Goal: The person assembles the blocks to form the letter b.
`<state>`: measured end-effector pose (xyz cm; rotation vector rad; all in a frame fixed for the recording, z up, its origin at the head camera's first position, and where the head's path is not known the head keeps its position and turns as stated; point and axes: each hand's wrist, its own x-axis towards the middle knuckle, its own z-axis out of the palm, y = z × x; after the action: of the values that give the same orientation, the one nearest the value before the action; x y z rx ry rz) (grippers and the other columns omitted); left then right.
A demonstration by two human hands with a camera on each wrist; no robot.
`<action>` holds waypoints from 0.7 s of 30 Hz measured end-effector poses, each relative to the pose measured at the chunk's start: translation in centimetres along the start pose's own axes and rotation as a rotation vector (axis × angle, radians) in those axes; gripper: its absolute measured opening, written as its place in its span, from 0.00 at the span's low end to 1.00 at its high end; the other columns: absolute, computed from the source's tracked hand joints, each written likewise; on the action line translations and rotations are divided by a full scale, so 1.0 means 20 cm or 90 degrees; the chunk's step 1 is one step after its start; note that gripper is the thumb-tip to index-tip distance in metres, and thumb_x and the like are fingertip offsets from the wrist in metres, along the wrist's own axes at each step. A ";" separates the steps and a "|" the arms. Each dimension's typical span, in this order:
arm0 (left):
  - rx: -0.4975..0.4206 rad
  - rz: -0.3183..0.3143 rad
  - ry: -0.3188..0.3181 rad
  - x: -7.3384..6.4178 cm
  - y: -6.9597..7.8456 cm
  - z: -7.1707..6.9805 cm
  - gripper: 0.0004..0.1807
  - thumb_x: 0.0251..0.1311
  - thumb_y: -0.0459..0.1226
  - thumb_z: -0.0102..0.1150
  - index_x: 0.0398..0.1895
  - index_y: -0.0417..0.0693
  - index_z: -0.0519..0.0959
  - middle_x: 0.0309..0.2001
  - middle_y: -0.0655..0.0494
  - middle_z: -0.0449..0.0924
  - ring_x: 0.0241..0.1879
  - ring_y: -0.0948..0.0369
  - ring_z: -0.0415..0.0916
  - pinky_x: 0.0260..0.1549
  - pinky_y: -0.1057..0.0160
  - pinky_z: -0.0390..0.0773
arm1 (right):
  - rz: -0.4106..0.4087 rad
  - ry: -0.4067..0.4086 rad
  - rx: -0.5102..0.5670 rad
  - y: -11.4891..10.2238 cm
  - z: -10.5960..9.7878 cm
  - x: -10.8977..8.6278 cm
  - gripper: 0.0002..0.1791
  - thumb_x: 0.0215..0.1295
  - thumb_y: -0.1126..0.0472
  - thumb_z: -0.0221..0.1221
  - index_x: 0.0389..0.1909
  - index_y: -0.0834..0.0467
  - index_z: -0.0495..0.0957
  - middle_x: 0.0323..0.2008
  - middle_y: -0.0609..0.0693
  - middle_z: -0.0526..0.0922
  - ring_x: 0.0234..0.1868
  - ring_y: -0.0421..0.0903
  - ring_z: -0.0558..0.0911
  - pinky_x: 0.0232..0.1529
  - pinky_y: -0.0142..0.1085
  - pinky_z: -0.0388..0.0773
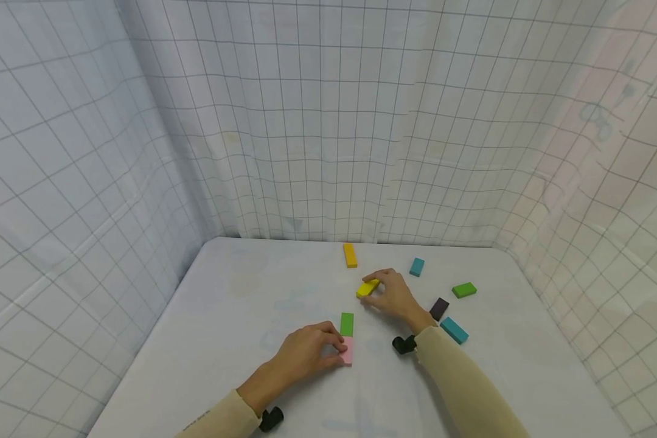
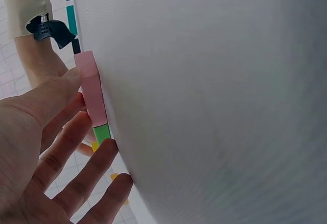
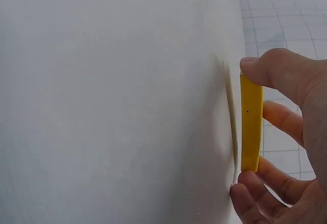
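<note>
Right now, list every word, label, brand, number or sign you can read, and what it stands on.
No text can be read.
Left sleeve: a short row of dark marks, too small to read.
Right-hand gridded curtain: faint shapes, too blurred to make out.
Yellow block: one dark speck, no lettering seen.
Pink block: no lettering seen.
</note>
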<state>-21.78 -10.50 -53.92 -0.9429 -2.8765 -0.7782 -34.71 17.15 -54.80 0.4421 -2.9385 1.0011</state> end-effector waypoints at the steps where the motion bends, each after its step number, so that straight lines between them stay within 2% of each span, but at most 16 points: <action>1: 0.000 0.000 0.000 0.00 0.00 0.00 0.08 0.69 0.47 0.86 0.47 0.61 0.98 0.51 0.70 0.91 0.50 0.66 0.90 0.51 0.58 0.93 | -0.005 -0.001 0.000 0.00 0.00 0.00 0.27 0.71 0.49 0.82 0.68 0.51 0.91 0.76 0.63 0.82 0.77 0.66 0.79 0.82 0.67 0.77; 9: -0.006 -0.003 -0.001 0.00 0.00 0.00 0.08 0.69 0.47 0.86 0.47 0.61 0.98 0.51 0.70 0.91 0.50 0.65 0.90 0.50 0.58 0.93 | -0.041 -0.006 -0.007 0.00 0.01 0.00 0.27 0.70 0.50 0.83 0.67 0.49 0.91 0.75 0.62 0.84 0.77 0.66 0.79 0.82 0.67 0.77; 21: -0.010 0.000 0.004 0.00 0.00 0.00 0.08 0.68 0.47 0.86 0.47 0.60 0.98 0.51 0.69 0.91 0.51 0.65 0.91 0.50 0.58 0.93 | -0.069 -0.042 -0.020 -0.04 0.02 0.00 0.26 0.72 0.49 0.81 0.68 0.48 0.91 0.78 0.61 0.82 0.81 0.67 0.78 0.85 0.69 0.74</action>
<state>-21.73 -10.56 -53.89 -0.9398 -2.8692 -0.8031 -34.45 16.33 -54.61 0.6380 -2.9458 0.9449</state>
